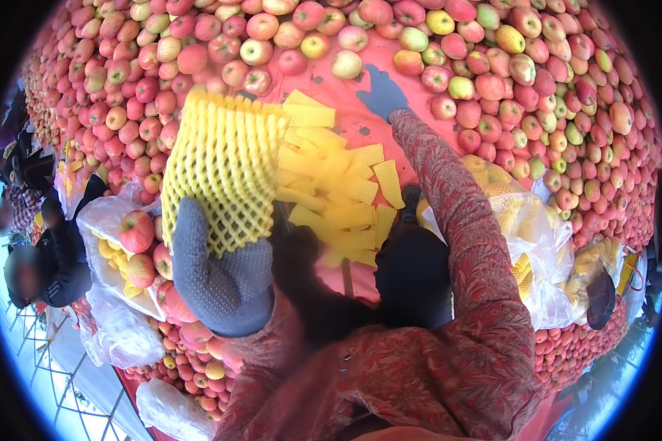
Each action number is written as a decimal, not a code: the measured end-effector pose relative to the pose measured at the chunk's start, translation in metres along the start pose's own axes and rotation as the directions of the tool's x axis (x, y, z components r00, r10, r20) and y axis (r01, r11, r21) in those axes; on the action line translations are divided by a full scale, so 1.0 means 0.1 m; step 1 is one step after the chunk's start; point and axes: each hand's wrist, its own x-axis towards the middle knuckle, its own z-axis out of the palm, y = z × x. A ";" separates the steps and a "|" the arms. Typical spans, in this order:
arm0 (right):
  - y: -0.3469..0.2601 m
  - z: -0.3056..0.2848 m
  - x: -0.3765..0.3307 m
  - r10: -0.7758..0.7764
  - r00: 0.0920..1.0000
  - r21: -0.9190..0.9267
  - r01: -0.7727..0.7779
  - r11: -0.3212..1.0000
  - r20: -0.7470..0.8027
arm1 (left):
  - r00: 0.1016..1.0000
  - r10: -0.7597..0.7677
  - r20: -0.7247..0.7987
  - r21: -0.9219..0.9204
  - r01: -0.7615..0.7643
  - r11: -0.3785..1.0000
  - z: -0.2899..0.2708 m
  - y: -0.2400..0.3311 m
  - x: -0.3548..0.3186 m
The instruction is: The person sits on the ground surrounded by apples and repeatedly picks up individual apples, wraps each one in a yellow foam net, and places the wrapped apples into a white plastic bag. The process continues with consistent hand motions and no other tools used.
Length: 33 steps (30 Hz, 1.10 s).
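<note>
Apples are heaped thickly around a pink sheet, whose bare part is dotted with dark marks. On the sheet, in front of the wearer, flat yellow foam nets are piled loosely, some overlapped. A larger-looking yellow net sleeve is grasped by the left hand, which is covered by a grey dotted glove; the thumb is laid against its near side, and the other fingers are partly hidden by the mesh. The sleeve is held up at the left of the pile. The right hand, also gloved, is stretched out over the sheet beyond the nets, released and with nothing held, its fingers spread near a pale red apple. Clear plastic bags are seen at both sides, and at the far left another person is seen in dark clothes.
</note>
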 end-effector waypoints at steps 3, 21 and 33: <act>-0.43 0.03 0.38 0.181 0.982 0.014 -0.181 0.983 -0.056 | 0.995 0.085 -0.050 -0.078 -0.089 0.993 -0.31 0.08 -0.01; 0.07 0.29 0.51 -0.128 0.970 0.960 -0.228 -0.165 0.208 | 0.992 0.119 -0.049 0.278 -0.101 0.955 -0.01 0.10 0.05; 0.64 -0.19 0.08 0.218 0.905 0.427 -0.045 0.903 -0.366 | 0.889 0.336 0.311 0.941 -0.337 0.022 -0.03 0.08 -0.17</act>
